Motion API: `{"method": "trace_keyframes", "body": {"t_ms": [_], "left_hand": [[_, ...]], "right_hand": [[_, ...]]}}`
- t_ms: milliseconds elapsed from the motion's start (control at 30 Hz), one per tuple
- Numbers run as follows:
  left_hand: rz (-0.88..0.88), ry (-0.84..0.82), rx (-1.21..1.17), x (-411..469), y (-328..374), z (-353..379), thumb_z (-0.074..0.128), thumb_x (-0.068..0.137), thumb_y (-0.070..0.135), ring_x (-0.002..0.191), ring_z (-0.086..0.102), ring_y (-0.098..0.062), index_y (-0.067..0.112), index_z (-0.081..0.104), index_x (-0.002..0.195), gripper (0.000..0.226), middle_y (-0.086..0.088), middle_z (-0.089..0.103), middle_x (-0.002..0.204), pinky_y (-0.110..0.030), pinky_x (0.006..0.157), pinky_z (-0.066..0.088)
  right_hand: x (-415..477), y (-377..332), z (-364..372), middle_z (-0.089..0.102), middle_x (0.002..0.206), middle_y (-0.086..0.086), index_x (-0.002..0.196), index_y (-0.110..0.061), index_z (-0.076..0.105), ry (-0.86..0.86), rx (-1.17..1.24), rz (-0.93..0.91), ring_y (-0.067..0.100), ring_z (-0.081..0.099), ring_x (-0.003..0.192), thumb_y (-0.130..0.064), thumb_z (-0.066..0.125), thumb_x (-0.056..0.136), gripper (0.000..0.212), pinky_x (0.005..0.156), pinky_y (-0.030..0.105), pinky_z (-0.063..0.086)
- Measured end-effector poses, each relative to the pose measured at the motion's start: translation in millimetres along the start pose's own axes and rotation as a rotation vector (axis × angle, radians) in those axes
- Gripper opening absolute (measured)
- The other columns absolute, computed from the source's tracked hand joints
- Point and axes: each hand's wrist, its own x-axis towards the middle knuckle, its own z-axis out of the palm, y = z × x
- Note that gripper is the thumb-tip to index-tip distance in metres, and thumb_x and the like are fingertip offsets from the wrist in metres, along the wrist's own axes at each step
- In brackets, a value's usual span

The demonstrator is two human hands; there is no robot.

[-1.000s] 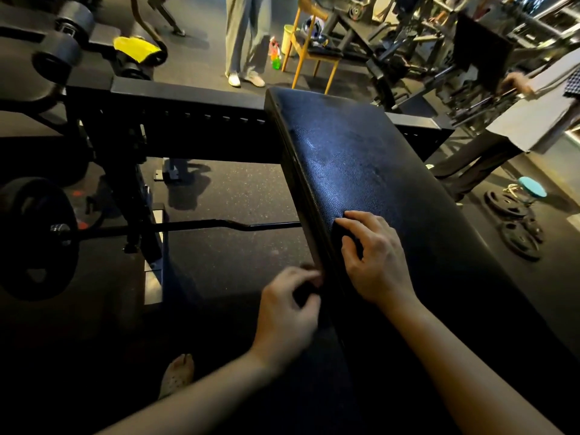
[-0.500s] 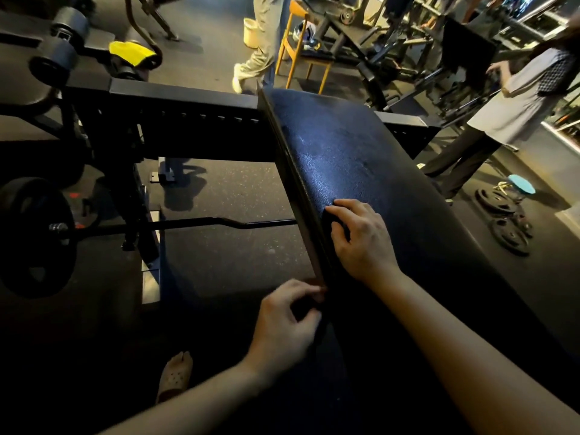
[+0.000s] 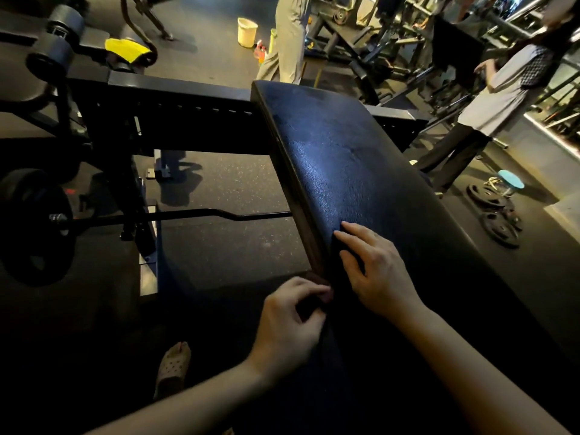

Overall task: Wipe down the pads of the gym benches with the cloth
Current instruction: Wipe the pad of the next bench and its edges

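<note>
Barbell point(image 3: 175, 216) on the floor at left, our left hand point(image 3: 290, 324) pinching a dark cloth point(image 3: 317, 304) at the near left edge of the black bench pad point(image 3: 354, 158), our right hand point(image 3: 376, 271) flat and open on the pad, weight plates point(image 3: 496, 215) far right.

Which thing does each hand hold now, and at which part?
The left hand pinches a dark cloth at its near end, by the pad's left edge. The right hand lies flat, pressing the cloth onto the bench pad; it grips nothing.
</note>
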Motion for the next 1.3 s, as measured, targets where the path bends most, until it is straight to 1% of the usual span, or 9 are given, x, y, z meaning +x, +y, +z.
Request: {"method": "trace_keyframes", "body": {"t_ms": [100,233,433,700,867,967,1067,1133,1300], "left_hand": [[0.023,0.046,0.056,19.2,-3.4,1.0,0.076,0.080,0.007,0.095,0.069,-0.003,0.020,0.079,0.099,0.023,0.010,0.073,0.099,-0.026,0.089,0.055],[-0.192,0.209,-0.013,63.0,-3.4,0.4,0.078,0.084,0.000,0.097,0.072,-0.017,0.008,0.079,0.099,0.017,-0.003,0.077,0.100,-0.042,0.094,0.055],[-0.245,-0.035,-0.078,-31.3,4.9,8.4,0.072,0.079,0.014,0.095,0.071,-0.004,0.024,0.076,0.102,0.026,0.013,0.075,0.097,-0.034,0.089,0.058],[-0.304,0.205,-0.106,44.7,4.6,5.8,0.076,0.086,0.002,0.090,0.073,-0.015,0.010,0.078,0.099,0.015,0.000,0.077,0.094,-0.039,0.090,0.058],[-0.300,-0.029,-0.113,-39.8,12.7,11.9,0.070,0.077,0.015,0.092,0.072,-0.004,0.029,0.076,0.097,0.025,0.014,0.076,0.093,-0.025,0.086,0.057],[-0.237,0.067,-0.065,17.6,3.4,5.4,0.076,0.083,0.006,0.087,0.072,-0.010,0.020,0.077,0.096,0.019,0.007,0.077,0.091,-0.029,0.085,0.057],[-0.333,0.213,-0.107,83.6,-2.1,-2.0,0.074,0.087,-0.001,0.088,0.073,-0.026,0.003,0.077,0.099,0.013,-0.012,0.077,0.094,-0.042,0.087,0.059],[-0.310,0.235,-0.091,71.9,0.7,4.0,0.076,0.086,0.001,0.090,0.073,-0.024,0.006,0.077,0.099,0.013,-0.008,0.077,0.095,-0.044,0.089,0.058],[-0.213,-0.008,-0.109,-16.8,10.1,6.7,0.070,0.080,0.027,0.092,0.072,-0.006,0.028,0.075,0.098,0.019,0.013,0.075,0.095,-0.028,0.087,0.057]], "right_hand": [[0.5,-0.2,0.0,0.060,0.142,0.009,0.130,-0.010,0.069,0.007,0.001,0.001,0.029,0.057,0.131,-0.011,0.067,0.095,0.035,0.108,0.049,0.044],[0.3,-1.9,1.9,0.060,0.143,0.008,0.131,-0.011,0.069,0.028,0.009,0.017,0.028,0.056,0.132,-0.012,0.066,0.095,0.035,0.110,0.047,0.042],[-1.0,-2.7,4.3,0.059,0.144,0.007,0.131,-0.012,0.068,0.041,-0.016,0.019,0.027,0.055,0.133,-0.013,0.065,0.096,0.035,0.111,0.044,0.040],[-2.8,-7.1,3.3,0.058,0.145,0.008,0.132,-0.011,0.068,0.038,-0.010,0.043,0.028,0.054,0.134,-0.012,0.064,0.096,0.036,0.112,0.046,0.040],[-3.2,-7.1,4.9,0.059,0.144,0.007,0.131,-0.012,0.068,0.052,-0.022,0.044,0.026,0.054,0.134,-0.012,0.064,0.096,0.036,0.112,0.044,0.040],[-2.8,-6.0,5.4,0.059,0.145,0.007,0.132,-0.012,0.068,0.046,-0.017,0.043,0.026,0.054,0.134,-0.012,0.064,0.096,0.036,0.112,0.045,0.040],[-2.6,-6.3,4.9,0.058,0.145,0.007,0.132,-0.012,0.068,0.049,-0.015,0.050,0.026,0.054,0.134,-0.012,0.064,0.096,0.036,0.112,0.044,0.040],[-3.9,-6.2,5.7,0.059,0.144,0.008,0.131,-0.012,0.068,0.048,-0.011,0.049,0.026,0.055,0.134,-0.012,0.064,0.096,0.036,0.111,0.046,0.041],[-2.6,-3.8,7.4,0.060,0.143,0.008,0.130,-0.012,0.069,0.059,-0.022,0.046,0.027,0.055,0.133,-0.011,0.065,0.095,0.035,0.110,0.047,0.042]]}}
